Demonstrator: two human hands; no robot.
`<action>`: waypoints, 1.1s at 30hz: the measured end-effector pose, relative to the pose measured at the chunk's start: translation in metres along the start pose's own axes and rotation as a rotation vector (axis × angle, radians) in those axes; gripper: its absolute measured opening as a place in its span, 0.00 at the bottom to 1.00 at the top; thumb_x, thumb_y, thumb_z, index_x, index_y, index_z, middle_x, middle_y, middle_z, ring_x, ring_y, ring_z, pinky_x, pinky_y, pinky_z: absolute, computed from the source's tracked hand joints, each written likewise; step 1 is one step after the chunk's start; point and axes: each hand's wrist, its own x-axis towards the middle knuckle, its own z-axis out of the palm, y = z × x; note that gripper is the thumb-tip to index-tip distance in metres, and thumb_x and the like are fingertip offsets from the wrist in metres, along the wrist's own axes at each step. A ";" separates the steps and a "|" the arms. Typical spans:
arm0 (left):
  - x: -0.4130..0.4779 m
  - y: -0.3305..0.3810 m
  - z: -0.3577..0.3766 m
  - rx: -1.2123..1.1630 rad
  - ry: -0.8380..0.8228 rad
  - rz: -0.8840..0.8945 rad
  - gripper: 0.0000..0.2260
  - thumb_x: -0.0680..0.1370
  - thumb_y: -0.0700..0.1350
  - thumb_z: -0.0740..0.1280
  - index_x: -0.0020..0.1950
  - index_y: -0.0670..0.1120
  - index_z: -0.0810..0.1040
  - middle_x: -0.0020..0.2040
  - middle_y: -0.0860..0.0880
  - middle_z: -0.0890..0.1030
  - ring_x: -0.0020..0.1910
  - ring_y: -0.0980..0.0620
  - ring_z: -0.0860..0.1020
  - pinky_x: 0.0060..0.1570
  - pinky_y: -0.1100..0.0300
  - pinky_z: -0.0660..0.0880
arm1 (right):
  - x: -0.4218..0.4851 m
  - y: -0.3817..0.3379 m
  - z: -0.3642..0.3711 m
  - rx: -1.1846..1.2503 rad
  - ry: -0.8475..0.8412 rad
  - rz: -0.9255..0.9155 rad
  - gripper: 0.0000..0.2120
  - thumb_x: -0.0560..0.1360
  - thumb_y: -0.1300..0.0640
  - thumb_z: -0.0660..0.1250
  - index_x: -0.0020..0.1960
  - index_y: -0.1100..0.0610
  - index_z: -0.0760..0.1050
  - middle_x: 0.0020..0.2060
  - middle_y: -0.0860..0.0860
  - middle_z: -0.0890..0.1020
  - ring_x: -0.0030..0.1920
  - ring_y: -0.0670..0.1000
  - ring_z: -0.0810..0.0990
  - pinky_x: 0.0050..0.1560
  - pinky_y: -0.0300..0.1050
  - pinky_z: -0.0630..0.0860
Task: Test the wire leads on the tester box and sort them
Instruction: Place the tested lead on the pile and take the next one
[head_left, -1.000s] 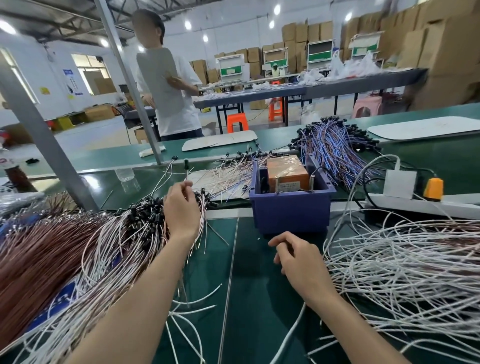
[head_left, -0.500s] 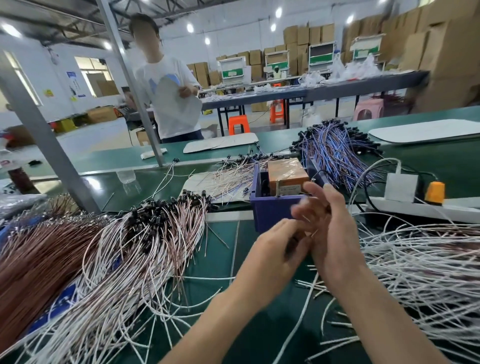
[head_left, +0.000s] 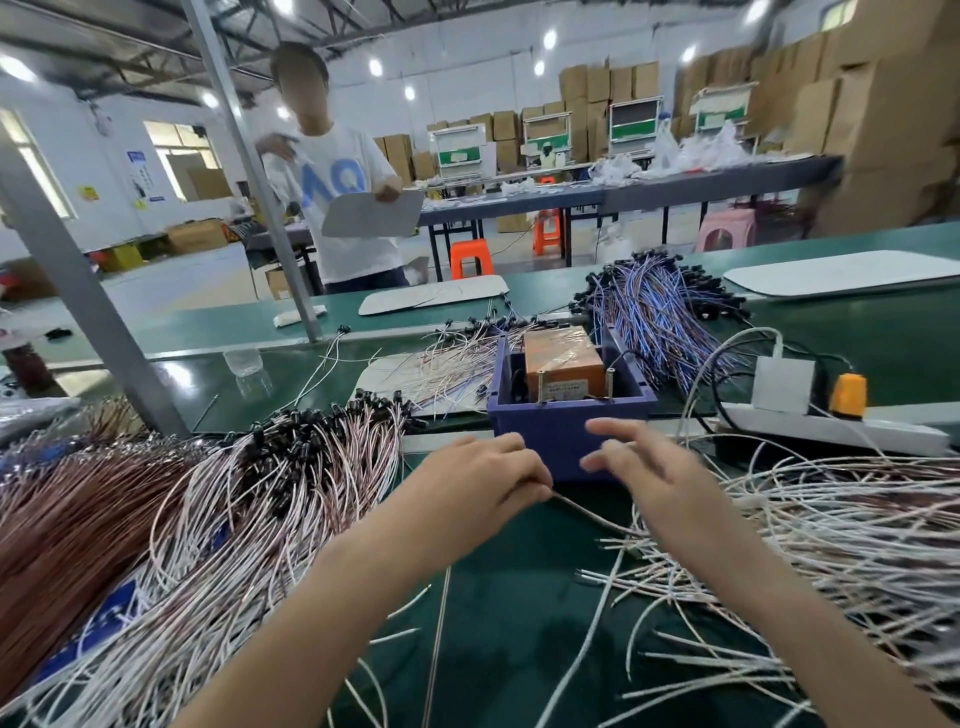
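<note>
The orange tester box (head_left: 563, 361) sits in a blue plastic bin (head_left: 566, 421) at mid-table, two metal posts standing at its front. Just before the bin, my left hand (head_left: 480, 475) pinches one white wire lead (head_left: 592, 514) that trails right toward the loose pile of white leads (head_left: 810, 525). My right hand (head_left: 660, 478) hovers beside it with fingers spread, holding nothing. A large heap of pink-white leads with black ends (head_left: 291, 467) lies to the left.
Purple-blue leads (head_left: 660, 312) are heaped behind the bin. More pink leads (head_left: 457, 358) lie on a white sheet. A power strip (head_left: 831, 426) with an orange plug (head_left: 848, 395) is at right. A grey steel post (head_left: 78, 291) rises at left. A person stands across the conveyor.
My left hand left the sorted heap at left and came to the bin front, now pinching a lead. My hands met, then parted; the right one spread its fingers.
</note>
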 end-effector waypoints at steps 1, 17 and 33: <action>0.003 0.003 -0.004 0.045 0.027 0.022 0.11 0.83 0.53 0.61 0.59 0.53 0.80 0.54 0.55 0.78 0.51 0.53 0.77 0.54 0.61 0.66 | -0.002 0.000 0.007 -0.144 -0.050 -0.085 0.10 0.82 0.45 0.60 0.62 0.37 0.75 0.47 0.37 0.85 0.37 0.38 0.81 0.38 0.37 0.75; 0.010 0.009 -0.016 0.144 0.079 -0.025 0.14 0.84 0.56 0.56 0.61 0.56 0.78 0.57 0.57 0.79 0.58 0.56 0.74 0.62 0.59 0.62 | -0.012 0.002 0.025 -0.373 0.158 -0.334 0.17 0.77 0.38 0.57 0.57 0.39 0.81 0.37 0.20 0.74 0.38 0.32 0.76 0.37 0.28 0.69; 0.019 0.040 0.029 -1.734 0.199 -0.887 0.19 0.85 0.54 0.54 0.61 0.43 0.77 0.51 0.46 0.87 0.48 0.50 0.85 0.47 0.55 0.80 | -0.010 0.034 0.020 -0.006 0.310 -0.173 0.07 0.77 0.40 0.63 0.51 0.38 0.78 0.32 0.45 0.82 0.30 0.45 0.78 0.31 0.34 0.71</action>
